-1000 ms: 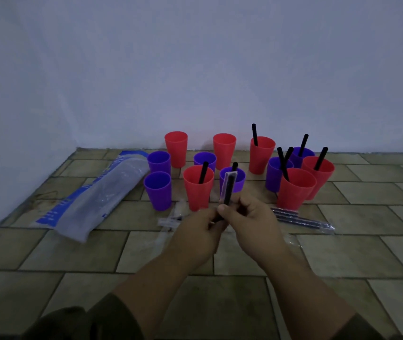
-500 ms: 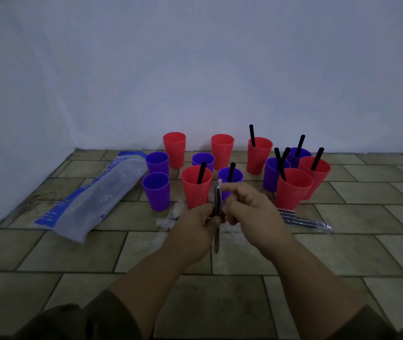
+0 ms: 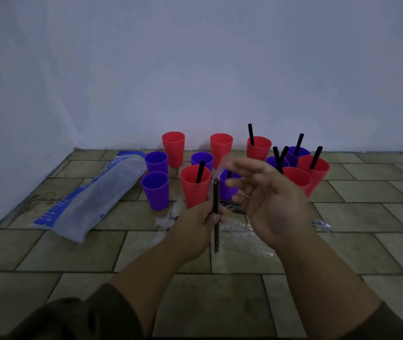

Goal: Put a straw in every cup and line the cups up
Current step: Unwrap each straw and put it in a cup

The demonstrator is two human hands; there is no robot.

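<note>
Red and purple cups stand in a loose cluster on the tiled floor near the wall. Black straws stick out of the front red cup (image 3: 193, 188), the back red cup (image 3: 258, 148) and the cups at the right (image 3: 314, 168). Two purple cups (image 3: 155, 190) at the left and two red cups (image 3: 173, 148) at the back hold none. My left hand (image 3: 199, 225) grips a black straw (image 3: 216, 231) upright in front of the cluster. My right hand (image 3: 266, 192), blurred, is raised beside the straw's top with a clear wrapper (image 3: 221, 165) at its fingertips.
A long plastic bag with blue print (image 3: 92, 200) lies on the floor at the left. Clear empty wrappers (image 3: 244, 233) lie under my hands, and wrapped straws (image 3: 320, 223) lie at the right. The wall stands close behind the cups.
My right hand has lifted up and to the right, pulling the clear wrapper off the straw's top. The left hand keeps hold of the straw, which now sits lower in it.
</note>
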